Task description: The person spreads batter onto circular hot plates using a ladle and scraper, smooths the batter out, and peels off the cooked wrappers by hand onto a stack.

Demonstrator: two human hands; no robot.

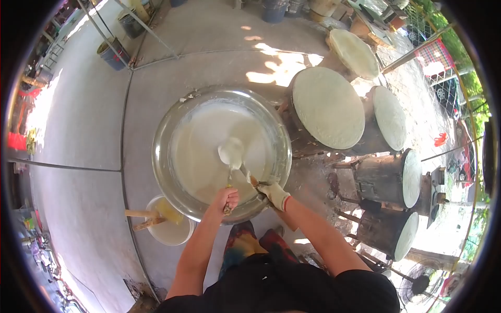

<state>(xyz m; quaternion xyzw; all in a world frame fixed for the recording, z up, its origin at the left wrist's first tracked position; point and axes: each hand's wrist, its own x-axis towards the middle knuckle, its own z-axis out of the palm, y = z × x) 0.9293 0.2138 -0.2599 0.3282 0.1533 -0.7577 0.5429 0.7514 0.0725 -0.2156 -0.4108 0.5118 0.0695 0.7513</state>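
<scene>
A wide metal basin [160,141] in front of me holds a thick white liquid. Above the liquid is a rounded, white-coated head [230,152], where two tools meet. My bare left hand [227,200] is closed around the short handle of a small scraper-like tool [230,180], whose tip is lost in the white. My right hand [273,195], in a pale work glove with a red cuff, grips a long wooden handle [287,221] that slants up toward the coated head. Which tool the head belongs to is hard to tell.
A white bucket [177,234] with wooden-handled tools [146,213] stands left of the basin. Several dark drums with white-coated round tops [327,107] line the right side. A fan [419,284] is at lower right, a dark bucket [112,54] at upper left.
</scene>
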